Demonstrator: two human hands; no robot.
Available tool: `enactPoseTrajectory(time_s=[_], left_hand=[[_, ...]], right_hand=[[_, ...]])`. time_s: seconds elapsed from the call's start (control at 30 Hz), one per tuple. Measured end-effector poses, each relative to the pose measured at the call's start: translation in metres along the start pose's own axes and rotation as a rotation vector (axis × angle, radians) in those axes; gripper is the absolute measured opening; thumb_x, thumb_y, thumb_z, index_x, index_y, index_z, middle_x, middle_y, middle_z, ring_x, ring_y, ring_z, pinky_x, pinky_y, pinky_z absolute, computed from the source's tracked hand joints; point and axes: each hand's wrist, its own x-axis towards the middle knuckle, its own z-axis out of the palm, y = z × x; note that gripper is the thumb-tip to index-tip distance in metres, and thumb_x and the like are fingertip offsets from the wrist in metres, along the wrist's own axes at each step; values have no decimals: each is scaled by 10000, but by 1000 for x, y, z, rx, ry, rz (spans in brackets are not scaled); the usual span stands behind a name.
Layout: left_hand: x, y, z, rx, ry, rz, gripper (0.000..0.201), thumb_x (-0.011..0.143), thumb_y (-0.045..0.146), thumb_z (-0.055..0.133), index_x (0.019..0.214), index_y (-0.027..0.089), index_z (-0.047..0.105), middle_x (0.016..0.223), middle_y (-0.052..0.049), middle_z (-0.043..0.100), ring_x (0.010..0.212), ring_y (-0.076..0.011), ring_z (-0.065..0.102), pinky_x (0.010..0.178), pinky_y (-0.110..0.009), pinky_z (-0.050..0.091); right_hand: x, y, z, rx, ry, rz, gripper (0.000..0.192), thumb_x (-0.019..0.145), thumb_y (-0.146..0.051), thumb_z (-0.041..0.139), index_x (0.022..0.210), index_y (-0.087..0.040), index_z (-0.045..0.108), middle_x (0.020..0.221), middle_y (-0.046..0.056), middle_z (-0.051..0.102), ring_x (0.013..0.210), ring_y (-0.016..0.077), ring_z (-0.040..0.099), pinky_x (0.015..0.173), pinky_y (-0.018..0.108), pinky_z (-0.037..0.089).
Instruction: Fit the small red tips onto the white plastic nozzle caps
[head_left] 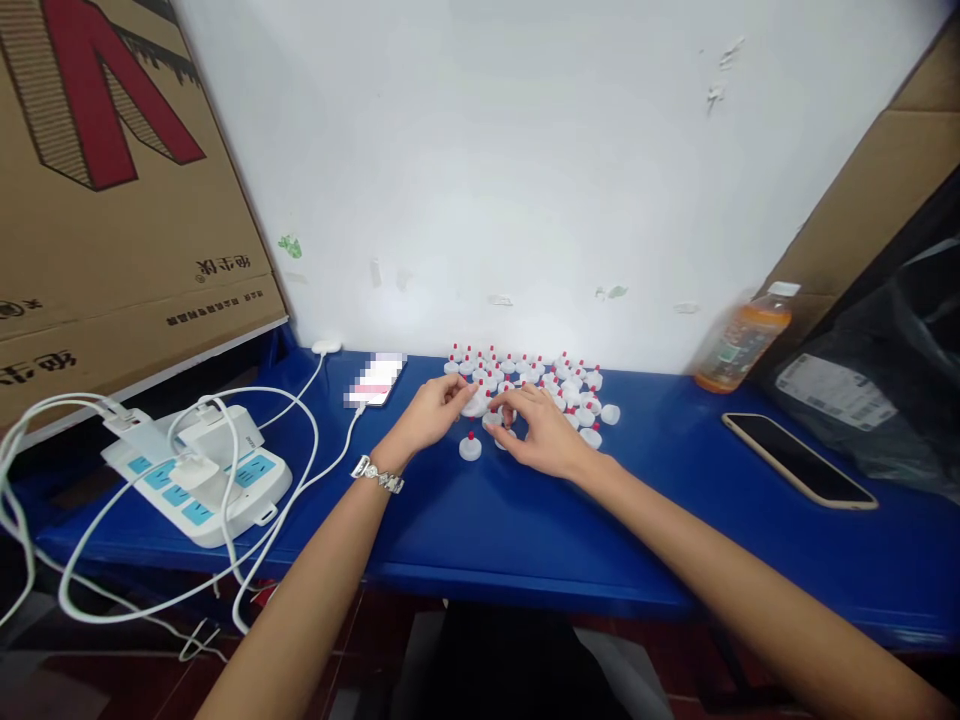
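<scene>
Blue tabletop [525, 520] runs under a white wall, with a cluster of small white caps with red tips [525, 375] at the centre of the frame. My left hand [435, 412] pinches one white cap [474, 404] between thumb and forefinger, the other fingers loosely curled. My right hand [541, 430] rests half-closed over the near caps; I think its fingertips grip one, but it is too small to tell. A single cap [470, 447] stands just below my hands. These look light, hard and slick, best taken by the rim. A power strip [196, 478] sits lower left, a phone [799, 460] and a juice bottle [739, 348] at the right.
</scene>
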Motion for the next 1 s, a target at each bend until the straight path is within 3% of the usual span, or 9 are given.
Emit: enactPoseTrajectory(time_s=[0.13, 0.23, 0.37, 0.47, 0.5, 0.6, 0.7, 0.9, 1.0], left_hand=[[4, -3, 15, -369, 23, -108, 402, 890, 574, 546, 824, 178, 508, 658, 37, 515, 540, -89, 471, 547, -229, 401], [5, -4, 20, -435, 44, -167, 334, 907, 510, 540, 887, 179, 497, 674, 25, 555, 562, -97, 509, 566, -233, 427], [0, 3, 13, -199, -24, -117, 274, 926, 451, 514, 888, 180, 527, 712, 5, 605, 615, -116, 548, 597, -245, 433], [-6, 10, 0, 106, -53, -19, 324, 907, 493, 534, 826, 185, 593, 686, 11, 600, 623, -127, 532, 591, -250, 390], [-8, 11, -4, 162, -123, -31, 323, 868, 511, 586, 838, 190, 614, 629, 28, 571, 579, -127, 507, 561, -251, 366], [-11, 11, -11, 206, -335, -112, 317, 757, 495, 705, 818, 191, 638, 579, 40, 551, 536, -125, 483, 523, -247, 346], [-10, 5, -9, 171, -393, -128, 287, 773, 465, 685, 789, 183, 633, 625, 21, 579, 570, -131, 507, 536, -246, 369], [-5, 2, 6, 322, -249, -35, 302, 851, 475, 605, 947, 189, 614, 760, -13, 629, 689, -169, 584, 662, -296, 456], [-11, 7, 9, 483, -52, 69, 508, 822, 603, 614, 1139, 206, 590, 1044, -82, 629, 965, -249, 609, 851, -398, 493]], right_hand=[[13, -3, 5, 135, 65, 23, 248, 852, -308, 674, 1074, -224, 601, 909, 29, 703, 898, 210, 616, 844, 357, 446], [16, -8, 7, 293, 103, 100, 178, 896, -308, 616, 1056, -231, 609, 886, 13, 729, 821, 180, 663, 774, 315, 463], [14, -4, -7, 335, 151, 161, 149, 920, -341, 576, 942, -225, 667, 849, 15, 739, 781, 169, 667, 705, 291, 456], [11, 12, -24, 271, 81, 224, 158, 895, -314, 587, 855, -197, 685, 723, 9, 710, 666, 155, 626, 649, 282, 443], [9, 19, -29, 246, 30, 245, 154, 884, -298, 590, 837, -189, 688, 684, 4, 694, 630, 149, 607, 631, 278, 436], [7, 34, -33, 162, -131, 245, 146, 865, -253, 589, 811, -178, 702, 645, -2, 666, 585, 139, 575, 606, 272, 412], [8, 40, -24, 50, -185, 160, 136, 858, -215, 600, 811, -185, 724, 686, 4, 674, 638, 144, 586, 657, 280, 405], [7, 38, -20, -22, -122, 157, 158, 898, -257, 599, 976, -206, 727, 756, 15, 679, 823, 187, 598, 805, 320, 417], [-9, 35, -32, -119, -7, 166, 284, 918, -412, 586, 1095, -218, 694, 939, 73, 678, 952, 232, 591, 889, 385, 430]])
